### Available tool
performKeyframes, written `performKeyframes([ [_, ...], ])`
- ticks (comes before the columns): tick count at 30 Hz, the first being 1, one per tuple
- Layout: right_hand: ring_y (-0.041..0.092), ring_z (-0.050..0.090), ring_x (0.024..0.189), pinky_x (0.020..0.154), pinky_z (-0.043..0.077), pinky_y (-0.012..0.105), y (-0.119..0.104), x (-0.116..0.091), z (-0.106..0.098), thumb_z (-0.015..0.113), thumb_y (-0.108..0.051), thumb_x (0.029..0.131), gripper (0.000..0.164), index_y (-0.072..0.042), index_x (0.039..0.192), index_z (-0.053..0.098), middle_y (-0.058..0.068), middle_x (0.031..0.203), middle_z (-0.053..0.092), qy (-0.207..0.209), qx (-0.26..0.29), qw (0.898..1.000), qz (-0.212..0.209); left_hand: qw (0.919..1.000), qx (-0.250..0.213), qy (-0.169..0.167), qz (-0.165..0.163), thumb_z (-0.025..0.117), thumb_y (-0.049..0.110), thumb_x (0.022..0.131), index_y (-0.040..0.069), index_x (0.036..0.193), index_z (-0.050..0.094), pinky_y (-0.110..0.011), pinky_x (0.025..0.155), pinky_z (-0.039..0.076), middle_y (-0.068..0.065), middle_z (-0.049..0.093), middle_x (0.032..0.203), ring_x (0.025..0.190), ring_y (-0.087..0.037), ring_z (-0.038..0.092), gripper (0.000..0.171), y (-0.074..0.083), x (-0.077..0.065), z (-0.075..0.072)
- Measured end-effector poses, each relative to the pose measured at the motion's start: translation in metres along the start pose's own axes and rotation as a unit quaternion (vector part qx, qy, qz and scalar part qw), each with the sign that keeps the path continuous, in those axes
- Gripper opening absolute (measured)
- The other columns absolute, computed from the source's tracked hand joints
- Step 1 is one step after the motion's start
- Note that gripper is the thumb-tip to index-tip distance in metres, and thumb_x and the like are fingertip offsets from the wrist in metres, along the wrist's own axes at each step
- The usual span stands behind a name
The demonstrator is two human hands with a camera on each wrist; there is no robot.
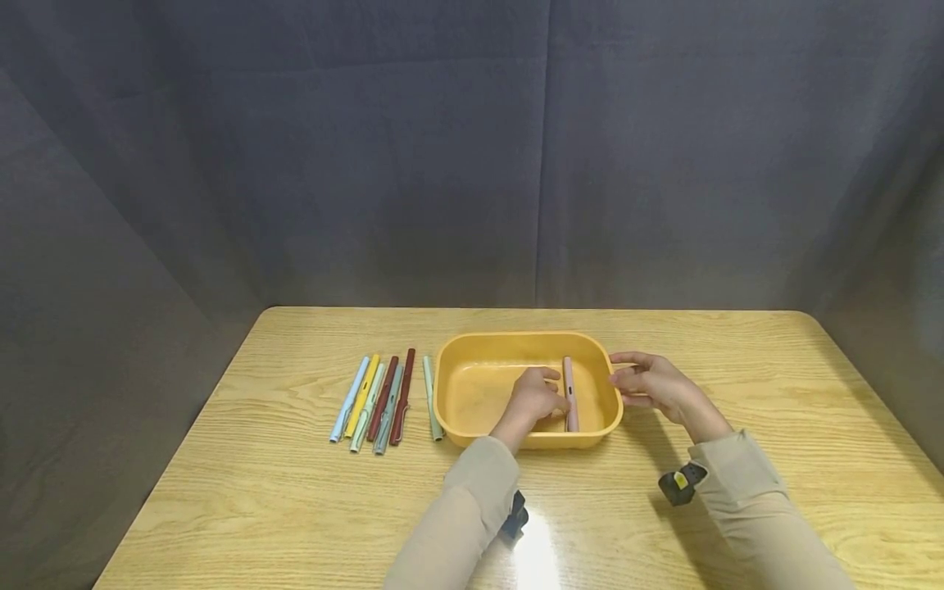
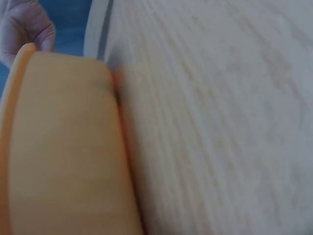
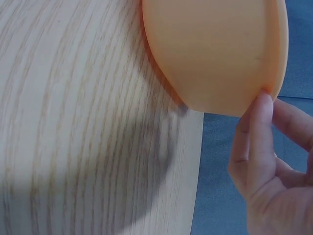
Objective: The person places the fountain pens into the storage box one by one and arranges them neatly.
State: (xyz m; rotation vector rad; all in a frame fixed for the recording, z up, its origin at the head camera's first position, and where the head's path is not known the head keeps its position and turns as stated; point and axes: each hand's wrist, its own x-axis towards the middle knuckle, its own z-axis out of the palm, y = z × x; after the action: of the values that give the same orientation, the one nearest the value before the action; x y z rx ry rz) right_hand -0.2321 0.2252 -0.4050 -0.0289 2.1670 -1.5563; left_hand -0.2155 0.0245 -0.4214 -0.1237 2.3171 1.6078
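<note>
My left hand reaches into a yellow plastic basin. Its near fingertip overlaps a pink pen lying upright across the basin's right part; the other fingers are loosely bent, apart from the pen. At the basin's right end, my right hand touches the rim from outside with mostly straight fingers. The basin's outer wall fills the left side of the left wrist view, which hides the left fingers.
Left of the basin, several capped pens lie side by side, among them a light blue pen, a yellow pen and a dark red pen. A green pen lies close beside the basin. Grey cloth hangs behind the wooden table.
</note>
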Motion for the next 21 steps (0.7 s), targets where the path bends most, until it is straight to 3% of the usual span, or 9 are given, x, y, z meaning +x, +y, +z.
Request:
performKeyframes([
  [10,0.0,0.058,0.079,0.072,0.057,0.015,0.0,0.0,-0.002,0.053,-0.009,0.096,0.057,0.008,0.144,0.027,-0.011,0.089,0.06,-0.002,0.003,1.0,0.002,0.9982,-0.042,-0.006,0.042,0.069,0.0,0.083,-0.001,0.132,0.053,-0.031,0.082,0.059,-0.023,0.059,0.124,0.1,-0.029,0.065,0.051,0.015,-0.005,-0.033],
  [15,0.0,0.058,0.08,0.073,0.057,0.016,0.0,0.0,-0.002,0.055,-0.01,0.095,0.059,0.008,0.144,0.028,-0.01,0.089,0.06,-0.004,0.011,1.0,-0.004,0.9976,-0.038,-0.005,0.058,0.067,0.003,0.086,0.001,0.133,0.053,-0.033,0.087,0.059,-0.023,0.058,0.127,0.104,-0.032,0.065,0.05,0.023,-0.012,-0.055],
  [21,0.004,0.059,0.079,0.071,0.058,0.016,0.007,0.001,-0.006,0.062,-0.015,0.091,0.06,0.007,0.139,0.035,-0.007,0.09,0.062,-0.027,0.033,0.999,-0.032,0.9964,-0.041,0.003,0.074,0.064,0.006,0.088,0.003,0.135,0.051,-0.035,0.089,0.058,-0.023,0.056,0.13,0.107,-0.033,0.064,0.049,0.021,-0.024,-0.086],
])
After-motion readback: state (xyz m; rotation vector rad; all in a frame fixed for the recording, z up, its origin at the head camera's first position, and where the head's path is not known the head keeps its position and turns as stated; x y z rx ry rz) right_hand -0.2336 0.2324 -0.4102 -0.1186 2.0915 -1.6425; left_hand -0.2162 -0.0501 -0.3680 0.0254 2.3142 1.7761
